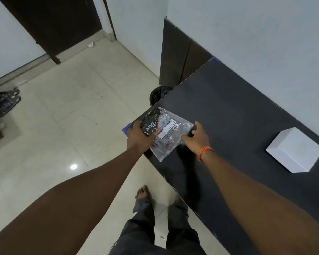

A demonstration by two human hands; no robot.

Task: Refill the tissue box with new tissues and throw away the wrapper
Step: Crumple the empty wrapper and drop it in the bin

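Observation:
A clear plastic wrapper with a black printed end and a white label lies at the left corner of the dark table. My left hand grips its black printed end. My right hand rests against the wrapper's right edge with fingers spread; an orange band circles that wrist. A white tissue box stands on the table to the right, well apart from both hands. Whether tissues remain inside the wrapper I cannot tell.
A black bin with a dark liner stands on the floor just beyond the table's left edge, partly hidden. Sandals lie at far left. A dark door is at the back. My bare feet stand on pale tiles.

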